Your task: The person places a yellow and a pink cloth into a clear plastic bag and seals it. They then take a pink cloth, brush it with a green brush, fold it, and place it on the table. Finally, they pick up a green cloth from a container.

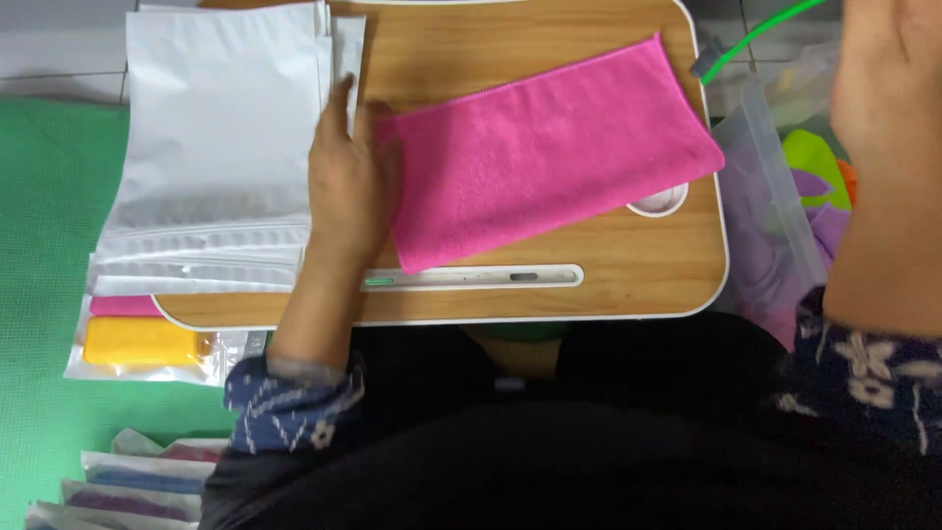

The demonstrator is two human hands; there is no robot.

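Currently the left hand [348, 182] lies flat, fingers spread and gripping nothing, on the left end of the folded pink cloth [549, 147] mid lap desk [628, 265], while the right hand [883, 79] hovers raised beyond the right edge, its grip indiscernible.

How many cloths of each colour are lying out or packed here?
Pink cloth, folded flat on the lap desk: 1
Packed yellow cloth: 1
Packed pink cloth, only its edge showing: 1
Total: 3
More colourful ones sit in the clear bin and the bottom-left bags, too hidden to count.
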